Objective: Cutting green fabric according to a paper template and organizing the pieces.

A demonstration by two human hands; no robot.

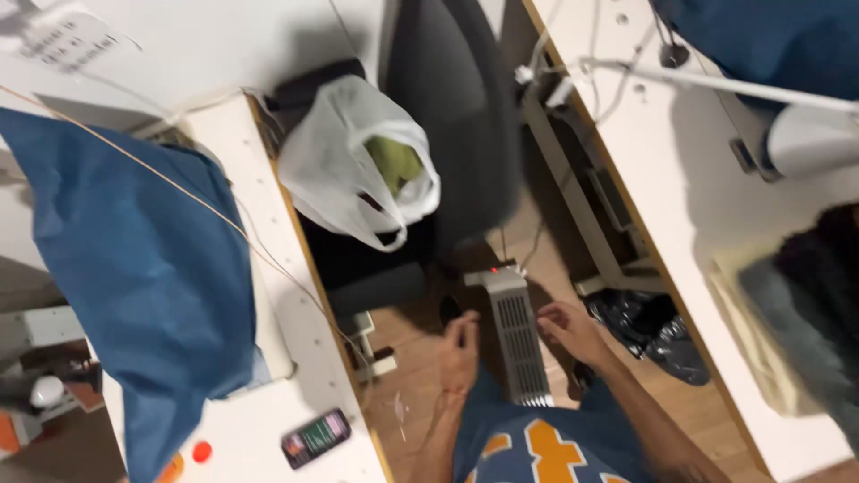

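Note:
My left hand point(460, 347) and my right hand point(569, 328) reach down toward the floor on either side of a white vented box point(516, 336) with a small red light at its far end. The left hand's fingers are curled near the box's left edge. My right hand has its fingers spread at the box's right side. Whether either hand touches the box is blurred. A blue garment with orange shapes point(537, 447) covers my lap below.
A white table point(295, 358) at left carries blue fabric point(134, 268), a phone point(315, 436) and thin thread. A white plastic bag point(358, 165) rests on a dark chair point(456, 116). Another white table point(698, 206) stands at right, with a black bag point(649, 326) under it.

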